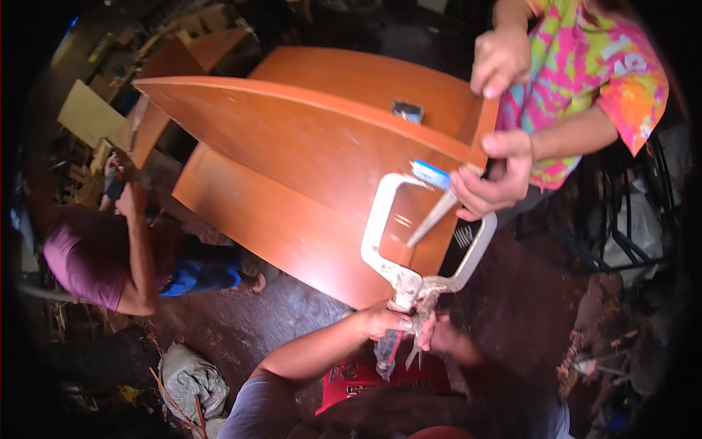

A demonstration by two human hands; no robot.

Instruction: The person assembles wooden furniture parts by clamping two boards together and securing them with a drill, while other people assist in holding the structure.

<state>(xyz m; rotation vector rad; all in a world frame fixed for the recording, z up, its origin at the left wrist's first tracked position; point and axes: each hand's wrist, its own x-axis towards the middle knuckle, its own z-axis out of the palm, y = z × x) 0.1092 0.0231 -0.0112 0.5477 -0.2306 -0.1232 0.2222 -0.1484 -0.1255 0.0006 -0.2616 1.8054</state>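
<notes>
A large white locking C-clamp (376, 227) is in front of me, its two jaws spread around the corner of a brown wooden panel assembly (292, 117). My left hand (382, 322) is wrapped round the clamp just below its jaws. My right hand (437, 334) grips the clamp's other handle, its fingers partly hidden. Between the jaws a pale tapered strip (433, 218) slants against the wood, and a blue piece (431, 174) lies at the upper jaw tip. A co-worker's hand (504, 172) holds the panel corner there; the co-worker's other hand (501, 62) is above the panel edge.
A small dark box (407, 111) rests on the far panel. At the left, another person in a purple shirt (91, 252) bends over with a tool in hand. A grey sack (194, 380) lies on the floor at lower left. Dark metal frames (621, 219) stand at right.
</notes>
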